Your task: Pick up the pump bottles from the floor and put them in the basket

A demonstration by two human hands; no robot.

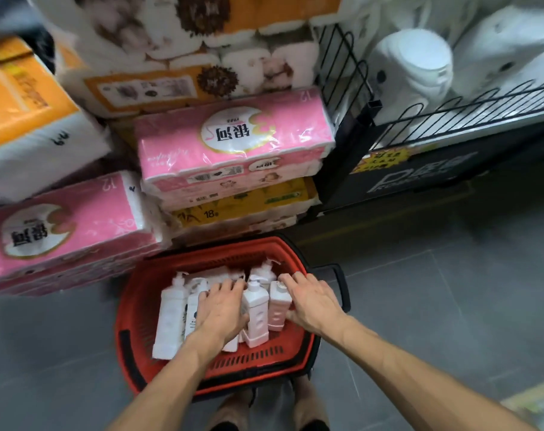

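A red plastic basket [133,306] stands on the grey floor in front of me, holding several white pump bottles. One white bottle [169,318] lies along its left side, another white bottle [256,312] sits in the middle, and a pale pink bottle [278,309] is to its right. My left hand [222,309] lies flat on the bottles in the middle, fingers spread. My right hand [311,301] curls around the pink bottle, fingers over its top and thumb at its side. No bottle shows on the floor.
Pink tissue packs [233,141] and other paper-roll packs are stacked behind and left of the basket. A black wire shelf [420,119] with white goods stands at right. Grey tiled floor [435,290] spreads right of the basket. My feet [264,412] are just below it.
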